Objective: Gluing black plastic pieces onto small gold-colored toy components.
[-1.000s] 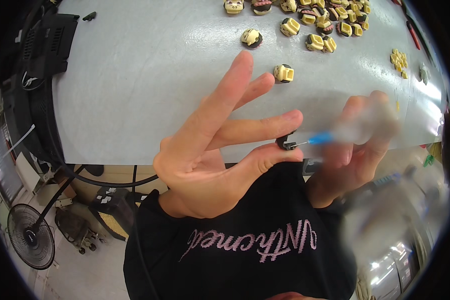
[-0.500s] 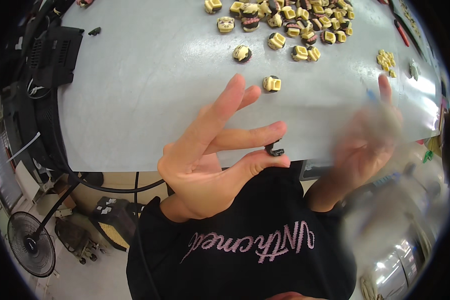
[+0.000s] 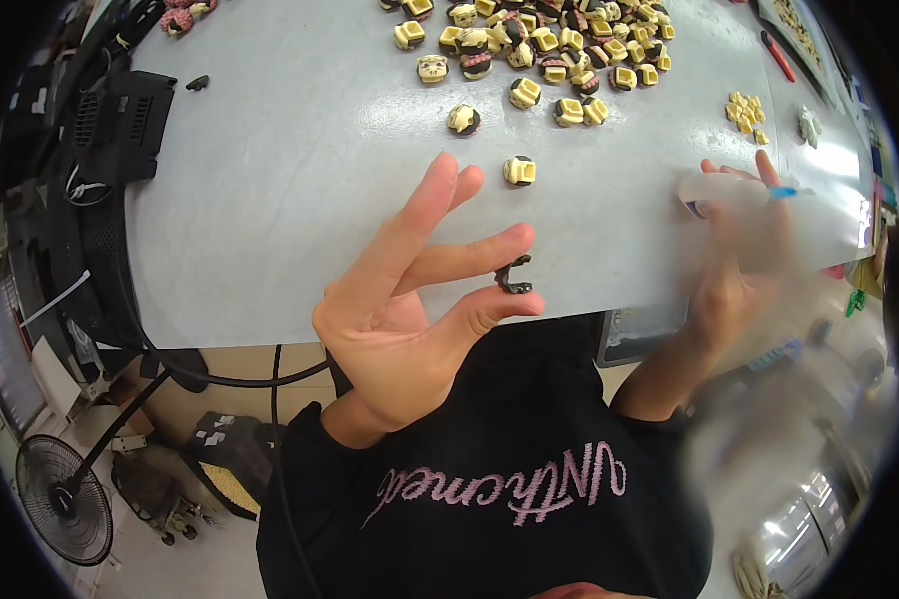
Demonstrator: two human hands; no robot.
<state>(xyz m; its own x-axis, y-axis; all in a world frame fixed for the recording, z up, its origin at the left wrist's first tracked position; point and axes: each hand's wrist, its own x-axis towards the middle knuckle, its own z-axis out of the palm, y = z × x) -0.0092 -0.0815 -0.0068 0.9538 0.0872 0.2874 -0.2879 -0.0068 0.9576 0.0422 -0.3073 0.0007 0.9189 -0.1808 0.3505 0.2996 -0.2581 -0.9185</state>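
Between its thumb and forefinger my left hand pinches a small black C-shaped piece, with the other fingers raised and spread. My right hand, partly blurred, is wrapped round a whitish squeeze bottle that has a blue tip. The bottle is tilted over the right part of the grey table. Just beyond my left fingertips lies a single small cream-and-black figure head with a square recess facing up. A second figure head rests a little farther off.
Several more cream, black and pink heads crowd the table's far side. A small heap of cream pieces lies at right, near a red pen-like tool. A black device stands at left; a fan is below.
My left hand still holds the black piece, which has turned so its C shape shows. My right hand has moved, and the bottle in it now shows more clearly. The view has shifted slightly.
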